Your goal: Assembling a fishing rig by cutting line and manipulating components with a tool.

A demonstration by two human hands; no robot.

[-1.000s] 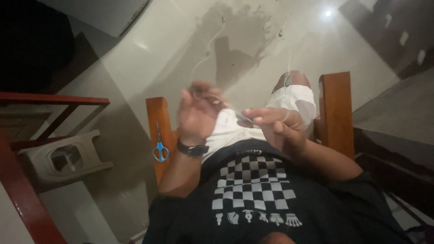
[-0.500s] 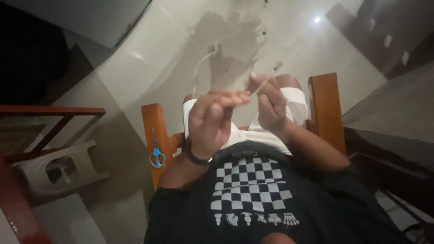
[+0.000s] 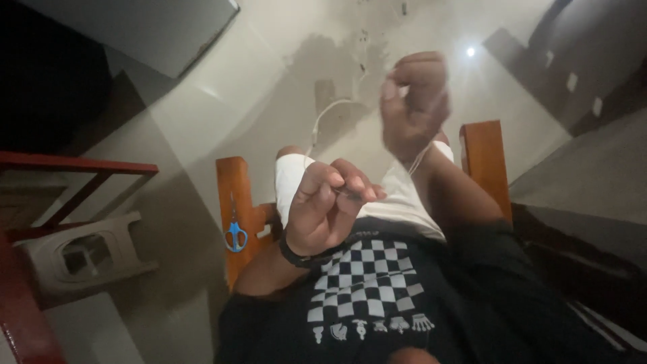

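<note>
Pinching a needle [image 3: 350, 193], the left hand [image 3: 323, 209] steadies it while the raised right hand [image 3: 412, 108] grips white thread [image 3: 323, 118], drawing it taut.

A home room: glossy tiled floor [image 3: 202, 121], wooden armchair [image 3: 236, 195], grey plastic stool [image 3: 81, 259].

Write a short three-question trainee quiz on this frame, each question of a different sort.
1. True or false: the scissors with blue handles are in the left hand.
2. Which hand is raised higher in the picture? A) left hand B) right hand
3. Fill in: a thin white ___ runs up past the raised hand.

Key:
1. False; they rest on the wooden chair arm, apart from both hands.
2. B
3. Thread; what it is tied to cannot be made out.
</note>
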